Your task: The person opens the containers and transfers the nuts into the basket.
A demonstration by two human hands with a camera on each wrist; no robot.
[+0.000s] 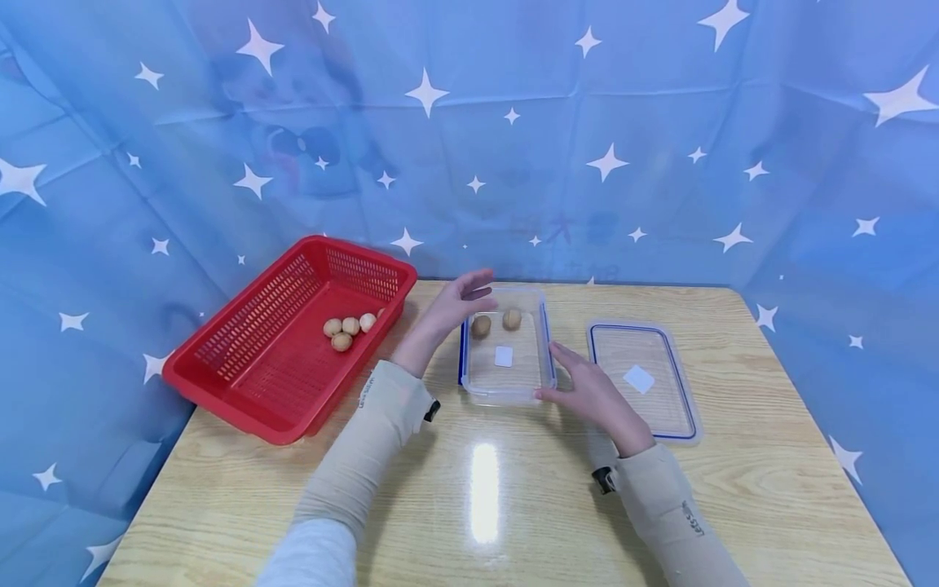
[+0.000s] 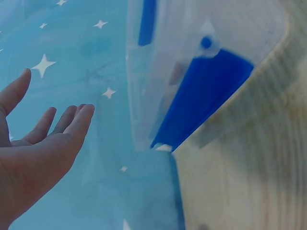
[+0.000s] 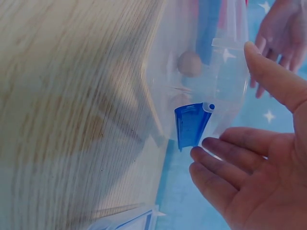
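A clear plastic food container (image 1: 503,377) with blue side clips (image 3: 191,123) stands near the table's back edge. Two walnuts (image 1: 512,319) lie inside toward its far end, beside a white square label (image 1: 503,356). My left hand (image 1: 458,303) hovers over its far left corner, fingers loosely bent and nothing between them. In the left wrist view that hand (image 2: 53,139) shows apart from the container's wall. At the near right side, my right hand (image 1: 587,387) has its thumb right at the rim, its relaxed fingers spread along the wall.
On the left a red plastic basket (image 1: 289,424) holds several walnuts (image 1: 341,342). A clear lid (image 1: 660,399) with a blue seal and white label lies flat to the right. Behind the wooden table (image 1: 411,522) hangs a blue star-patterned cloth (image 1: 513,163).
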